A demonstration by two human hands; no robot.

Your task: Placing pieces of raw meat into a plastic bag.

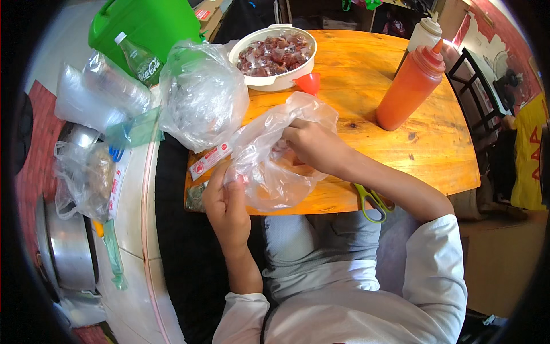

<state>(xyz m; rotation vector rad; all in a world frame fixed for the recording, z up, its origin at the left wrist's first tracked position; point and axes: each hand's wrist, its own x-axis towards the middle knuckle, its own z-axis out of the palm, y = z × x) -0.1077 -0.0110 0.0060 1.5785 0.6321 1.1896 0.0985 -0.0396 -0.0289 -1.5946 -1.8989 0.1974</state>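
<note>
A clear plastic bag point(279, 189) lies on the wooden table point(356, 103) in front of me. My left hand point(225, 206) pinches its near left edge between thumb and fingers. Inside the bag's mouth are the fingers of my right hand point(316, 144); what they touch is hidden by the hand and the film. Something reddish shows faintly through the plastic. Beyond the bag sits a red funnel point(309, 83), beside a white oval tub point(279, 81) full of small knotted bags of dark red-brown contents point(277, 53). Green-handled scissors point(373, 204) stick out over the table's front edge.
An orange-filled squeeze bottle point(410, 88) and a white squeeze bottle point(425, 32) stand to the right. Leftward are a stuffed plastic bag point(202, 94), a Coca-Cola bottle point(139, 60), a green container point(150, 26) and a tiled counter point(133, 232) with a metal pot point(71, 245).
</note>
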